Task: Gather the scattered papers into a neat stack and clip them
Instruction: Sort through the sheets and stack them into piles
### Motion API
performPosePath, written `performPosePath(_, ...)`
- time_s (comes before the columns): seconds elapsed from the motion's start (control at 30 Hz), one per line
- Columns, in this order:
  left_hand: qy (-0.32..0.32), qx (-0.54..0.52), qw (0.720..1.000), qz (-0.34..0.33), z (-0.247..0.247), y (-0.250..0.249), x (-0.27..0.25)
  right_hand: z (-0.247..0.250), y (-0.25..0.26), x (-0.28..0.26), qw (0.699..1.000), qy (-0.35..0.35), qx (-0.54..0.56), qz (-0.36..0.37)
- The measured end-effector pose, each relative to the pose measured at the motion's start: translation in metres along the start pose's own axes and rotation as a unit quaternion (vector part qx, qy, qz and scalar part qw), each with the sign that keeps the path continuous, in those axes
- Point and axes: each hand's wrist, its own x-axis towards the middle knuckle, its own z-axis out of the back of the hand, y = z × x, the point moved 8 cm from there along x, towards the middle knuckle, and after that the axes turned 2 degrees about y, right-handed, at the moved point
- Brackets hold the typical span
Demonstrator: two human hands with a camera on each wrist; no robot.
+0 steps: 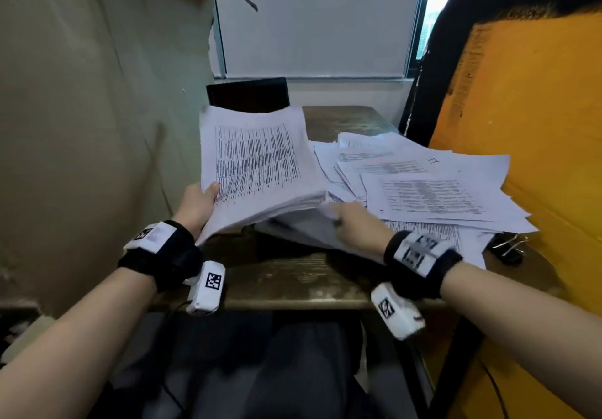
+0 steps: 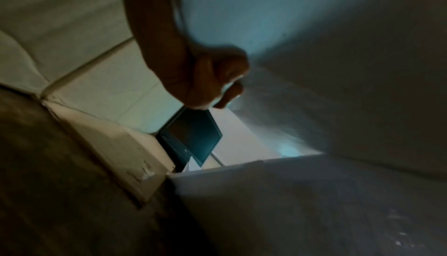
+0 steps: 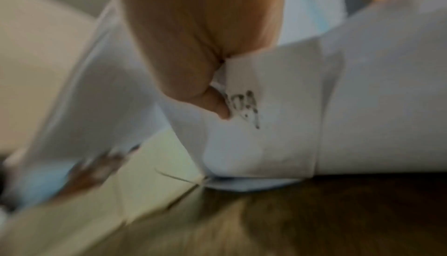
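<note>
A thick bundle of printed sheets [image 1: 257, 164] is lifted and tilted above the left half of the wooden table [image 1: 293, 285]. My left hand [image 1: 198, 203] grips its lower left edge, thumb on the top page. In the left wrist view the left hand [image 2: 205, 80] curls round the bundle's underside [image 2: 338, 69]. My right hand [image 1: 351, 223] pinches loose sheets [image 1: 309, 233] just under the bundle's right corner. The blurred right wrist view shows the right hand [image 3: 205, 69] pinching a paper [image 3: 266, 126] with a handwritten mark. More scattered papers [image 1: 430, 190] lie spread over the table's right side.
A black binder clip [image 1: 508, 249] lies at the table's right front, beside the scattered papers. A dark laptop [image 1: 247, 93] stands at the back left, also the laptop [image 2: 193, 136]. Cardboard [image 1: 97, 125] walls the left; an orange board [image 1: 527, 158] closes the right.
</note>
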Motion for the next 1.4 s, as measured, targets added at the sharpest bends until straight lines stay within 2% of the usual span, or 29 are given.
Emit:
performPosePath(0.1, -0.021, 0.037, 0.999, -0.024, 0.013, -0.005, -0.001, 0.044, -0.045, 0.016, 0.983, -0.071, 0.149, -0.075)
performPosePath(0.17, -0.035, 0.141, 0.988, -0.046, 0.017, -0.014, -0.002, 0.055, -0.073, 0.017, 0.954, -0.1, 0.253, -0.125)
performPosePath(0.23, -0.026, 0.272, 0.96, -0.063, 0.016, -0.017, -0.003, 0.06, -0.089, 0.015, 0.933, -0.128, 0.298, -0.157)
performPosePath(0.37, -0.009, 0.437, 0.896, -0.075, 0.014, -0.009, -0.001, 0.052, -0.092, 0.014, 0.94, -0.124, 0.283, -0.148)
performPosePath(0.5, -0.013, 0.554, 0.831, -0.044, 0.018, -0.015, -0.01, 0.049, -0.079, 0.018, 0.953, -0.141, 0.235, -0.13)
performPosePath(0.6, -0.008, 0.582, 0.812, -0.038, 0.009, -0.036, -0.019, 0.059, -0.049, 0.024, 0.962, -0.14, 0.223, -0.074)
performPosePath(0.63, 0.011, 0.568, 0.822, -0.049, 0.0, -0.048, -0.023, 0.066, -0.035, 0.025, 0.963, -0.14, 0.226, -0.051)
performPosePath(0.7, 0.055, 0.485, 0.87, -0.075, -0.02, -0.08, -0.038, 0.09, -0.011, 0.027, 0.958, -0.179, 0.224, -0.012)
performPosePath(0.77, 0.11, 0.354, 0.923, -0.101, -0.041, -0.111, -0.051, 0.127, 0.0, 0.033, 0.933, -0.255, 0.255, 0.008)
performPosePath(0.83, 0.182, 0.197, 0.958, -0.103, -0.059, -0.135, -0.062, 0.166, 0.005, 0.034, 0.904, -0.327, 0.276, 0.014)
performPosePath(0.87, 0.196, 0.129, 0.967, -0.095, -0.064, -0.145, -0.062, 0.184, 0.006, 0.032, 0.889, -0.36, 0.281, 0.017)
performPosePath(0.97, 0.175, -0.021, 0.982, -0.064, -0.073, -0.166, -0.036, 0.227, 0.008, 0.023, 0.847, -0.439, 0.293, 0.058)
performPosePath(1.03, 0.179, -0.147, 0.973, -0.018, -0.084, -0.163, -0.008, 0.234, 0.012, 0.024, 0.841, -0.463, 0.26, 0.101)
performPosePath(1.07, 0.184, -0.212, 0.96, 0.003, -0.09, -0.158, 0.005, 0.229, 0.014, 0.03, 0.854, -0.457, 0.219, 0.115)
performPosePath(1.1, 0.194, -0.271, 0.942, 0.021, -0.096, -0.15, 0.018, 0.218, 0.015, 0.039, 0.879, -0.429, 0.166, 0.123)
performPosePath(1.13, 0.214, -0.323, 0.921, 0.043, -0.103, -0.141, 0.029, 0.202, 0.013, 0.052, 0.911, -0.377, 0.116, 0.124)
performPosePath(1.2, 0.292, -0.406, 0.863, 0.076, -0.122, -0.128, 0.049, 0.162, 0.007, 0.072, 0.962, -0.245, 0.046, 0.111)
performPosePath(1.23, 0.334, -0.435, 0.832, 0.085, -0.132, -0.125, 0.055, 0.144, 0.001, 0.079, 0.975, -0.189, 0.024, 0.111)
performPosePath(1.27, 0.353, -0.449, 0.815, 0.095, -0.139, -0.12, 0.06, 0.128, -0.005, 0.085, 0.982, -0.147, 0.008, 0.119)
performPosePath(1.3, 0.343, -0.441, 0.823, 0.105, -0.145, -0.111, 0.068, 0.114, -0.011, 0.09, 0.986, -0.113, -0.004, 0.123)
performPosePath(1.33, 0.316, -0.408, 0.849, 0.116, -0.152, -0.099, 0.079, 0.103, -0.017, 0.096, 0.988, -0.085, -0.011, 0.126)
performPosePath(1.4, 0.238, -0.28, 0.918, 0.147, -0.162, -0.063, 0.101, 0.09, -0.029, 0.106, 0.991, -0.047, 0.0, 0.126)
